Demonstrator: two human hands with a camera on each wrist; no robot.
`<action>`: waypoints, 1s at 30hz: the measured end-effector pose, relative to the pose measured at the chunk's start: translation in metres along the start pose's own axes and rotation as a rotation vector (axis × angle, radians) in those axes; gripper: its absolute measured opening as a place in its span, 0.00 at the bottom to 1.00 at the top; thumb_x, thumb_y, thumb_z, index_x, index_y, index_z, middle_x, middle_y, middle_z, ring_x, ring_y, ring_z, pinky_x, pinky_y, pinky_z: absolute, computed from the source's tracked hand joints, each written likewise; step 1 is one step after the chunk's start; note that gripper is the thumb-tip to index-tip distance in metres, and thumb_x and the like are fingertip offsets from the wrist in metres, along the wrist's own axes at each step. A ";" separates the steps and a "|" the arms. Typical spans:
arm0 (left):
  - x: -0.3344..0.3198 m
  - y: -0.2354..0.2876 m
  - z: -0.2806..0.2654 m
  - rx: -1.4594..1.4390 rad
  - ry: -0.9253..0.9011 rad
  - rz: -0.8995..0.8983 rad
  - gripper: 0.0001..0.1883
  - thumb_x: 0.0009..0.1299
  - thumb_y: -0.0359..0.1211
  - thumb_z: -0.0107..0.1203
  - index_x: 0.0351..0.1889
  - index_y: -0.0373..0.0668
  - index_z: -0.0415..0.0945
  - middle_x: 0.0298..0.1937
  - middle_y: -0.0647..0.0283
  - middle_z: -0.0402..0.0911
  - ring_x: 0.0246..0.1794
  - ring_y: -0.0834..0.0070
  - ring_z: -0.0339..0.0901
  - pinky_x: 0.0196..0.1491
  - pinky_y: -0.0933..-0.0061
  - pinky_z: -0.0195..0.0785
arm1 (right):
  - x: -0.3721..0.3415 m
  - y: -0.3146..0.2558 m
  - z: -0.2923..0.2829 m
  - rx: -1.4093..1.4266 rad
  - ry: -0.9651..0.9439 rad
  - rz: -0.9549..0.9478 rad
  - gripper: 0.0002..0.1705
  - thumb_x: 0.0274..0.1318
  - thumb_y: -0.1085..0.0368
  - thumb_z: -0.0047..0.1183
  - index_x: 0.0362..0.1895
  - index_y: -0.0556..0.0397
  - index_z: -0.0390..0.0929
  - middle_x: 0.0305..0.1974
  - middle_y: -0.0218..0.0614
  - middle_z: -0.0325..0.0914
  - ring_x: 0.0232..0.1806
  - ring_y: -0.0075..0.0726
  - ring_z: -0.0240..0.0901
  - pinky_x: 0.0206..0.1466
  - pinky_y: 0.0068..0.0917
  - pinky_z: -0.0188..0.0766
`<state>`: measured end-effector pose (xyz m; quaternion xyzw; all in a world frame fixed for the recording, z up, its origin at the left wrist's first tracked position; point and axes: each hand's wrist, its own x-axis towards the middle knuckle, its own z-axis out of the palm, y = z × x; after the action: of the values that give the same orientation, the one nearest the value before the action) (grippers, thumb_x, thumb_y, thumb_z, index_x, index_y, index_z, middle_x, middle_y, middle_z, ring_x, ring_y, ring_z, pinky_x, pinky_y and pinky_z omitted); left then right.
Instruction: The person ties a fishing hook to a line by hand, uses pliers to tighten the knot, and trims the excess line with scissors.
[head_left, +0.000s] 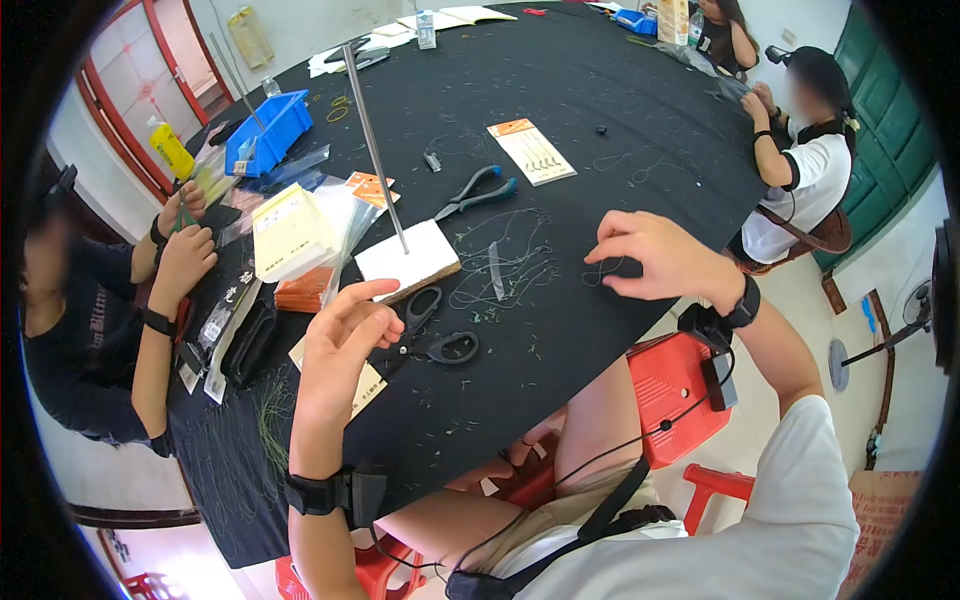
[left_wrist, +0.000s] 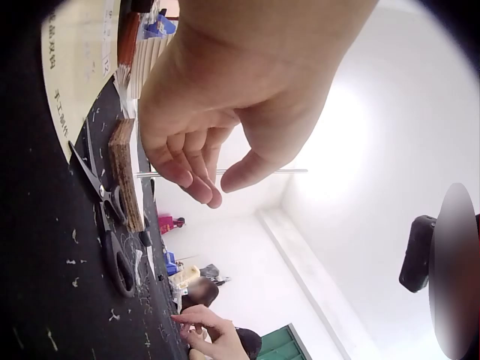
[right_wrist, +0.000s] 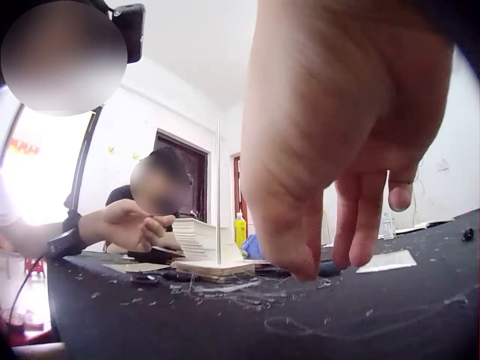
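Note:
My left hand (head_left: 345, 345) is raised beside the white-topped block (head_left: 410, 255), thumb and fingers apart and nothing between them; in the left wrist view the upright metal rod (left_wrist: 292, 171) passes behind its fingertips. Black scissors (head_left: 452, 347) lie under and right of that hand. My right hand (head_left: 665, 260) hovers at the table's right side, fingers bent downward. A thin looped line (head_left: 590, 280) shows at its fingertips in the head view; whether they pinch it is unclear. Tangled thin line (head_left: 520, 270), with a small clear strip (head_left: 496, 270) on it, lies between the hands.
Pliers (head_left: 475, 195) and a card of hooks (head_left: 533, 152) lie beyond the block. Left of it are packets (head_left: 295, 230) and a blue bin (head_left: 268, 135). Green line (head_left: 272, 425) hangs near the left edge. One person sits at left, others at far right.

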<state>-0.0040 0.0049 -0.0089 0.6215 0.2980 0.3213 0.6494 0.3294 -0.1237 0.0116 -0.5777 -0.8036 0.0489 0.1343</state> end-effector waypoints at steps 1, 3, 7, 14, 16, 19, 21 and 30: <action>0.000 0.000 0.000 -0.004 -0.001 0.000 0.13 0.65 0.27 0.49 0.48 0.37 0.73 0.30 0.65 0.76 0.32 0.83 0.70 0.39 0.81 0.63 | -0.004 -0.003 0.003 -0.001 0.001 0.002 0.13 0.41 0.63 0.58 0.36 0.51 0.78 0.35 0.35 0.70 0.37 0.40 0.70 0.40 0.32 0.66; 0.000 0.000 0.001 -0.006 -0.006 0.002 0.13 0.65 0.27 0.49 0.48 0.37 0.73 0.30 0.65 0.76 0.32 0.83 0.70 0.38 0.81 0.63 | -0.009 -0.005 0.012 -0.031 0.039 0.042 0.13 0.43 0.61 0.59 0.36 0.51 0.78 0.37 0.35 0.70 0.38 0.40 0.70 0.41 0.32 0.66; 0.001 -0.001 -0.001 0.006 0.004 -0.002 0.13 0.65 0.28 0.49 0.48 0.37 0.73 0.30 0.65 0.76 0.32 0.83 0.70 0.38 0.81 0.63 | -0.011 0.002 0.037 0.068 0.131 0.091 0.10 0.45 0.64 0.58 0.35 0.52 0.78 0.30 0.35 0.70 0.32 0.38 0.71 0.35 0.32 0.68; 0.000 0.000 0.001 0.011 -0.010 -0.019 0.14 0.68 0.28 0.46 0.50 0.33 0.70 0.29 0.67 0.72 0.31 0.83 0.67 0.37 0.84 0.60 | -0.009 -0.001 0.045 0.076 0.200 0.200 0.07 0.42 0.68 0.57 0.28 0.54 0.74 0.28 0.36 0.69 0.29 0.37 0.71 0.33 0.30 0.69; 0.000 0.002 0.002 0.013 -0.010 -0.015 0.14 0.68 0.28 0.46 0.50 0.33 0.70 0.29 0.67 0.72 0.32 0.83 0.67 0.37 0.83 0.60 | -0.009 0.002 0.044 0.197 0.234 0.248 0.07 0.42 0.70 0.55 0.27 0.55 0.70 0.27 0.34 0.68 0.28 0.33 0.70 0.32 0.27 0.67; 0.000 0.001 0.000 0.012 -0.008 -0.012 0.14 0.68 0.28 0.46 0.50 0.33 0.70 0.29 0.67 0.72 0.32 0.83 0.67 0.37 0.83 0.60 | -0.010 0.007 0.025 0.357 0.343 0.247 0.06 0.43 0.71 0.54 0.27 0.55 0.69 0.26 0.31 0.67 0.27 0.28 0.67 0.31 0.24 0.65; 0.000 0.000 0.001 0.007 -0.014 -0.013 0.14 0.68 0.28 0.46 0.50 0.33 0.70 0.29 0.67 0.72 0.32 0.83 0.67 0.37 0.83 0.60 | -0.011 0.012 0.012 0.391 0.435 0.275 0.05 0.44 0.71 0.53 0.28 0.53 0.70 0.25 0.25 0.67 0.24 0.17 0.63 0.28 0.17 0.60; 0.000 -0.001 0.000 0.030 0.002 -0.033 0.13 0.68 0.29 0.46 0.48 0.34 0.72 0.30 0.67 0.73 0.32 0.83 0.68 0.38 0.83 0.60 | 0.009 -0.029 -0.039 0.805 0.513 0.132 0.03 0.50 0.70 0.53 0.30 0.53 0.72 0.26 0.19 0.67 0.27 0.09 0.62 0.31 0.10 0.59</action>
<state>-0.0041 0.0048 -0.0101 0.6257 0.3138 0.3066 0.6450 0.3112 -0.1280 0.0566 -0.5229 -0.6236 0.2204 0.5377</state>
